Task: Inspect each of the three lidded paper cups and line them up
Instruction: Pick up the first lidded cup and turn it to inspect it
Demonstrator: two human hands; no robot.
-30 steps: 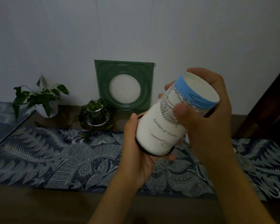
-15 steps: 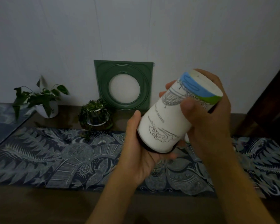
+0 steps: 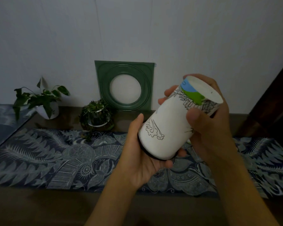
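— White paper, with line drawings and a blue and green band near its base: that's the cup (image 3: 175, 121), held up in the air over the cloth (image 3: 55, 157), tipped with its base up and to the right and its dark lid down and to the left.

— Who's got it?

— Both hands. The left hand (image 3: 142, 157) cups the lidded end, fingers curled under the rim. The right hand (image 3: 209, 124) wraps the base end, thumb across the front and fingers round the back.

— So which step is this?

— Inspection, I'd say. It's angled for looking over, not for setting down.

— And the other two cups?

— I can't make them out. There's something pale behind the right hand, too hidden to name. Otherwise a green frame (image 3: 124, 85) and two plants (image 3: 95, 115) by the wall.

— What comes next?

— Probably righting it so the lid faces up, then lowering it onto the cloth with room beside it for a row. The paper wall would dent easily, so a light hold suits.
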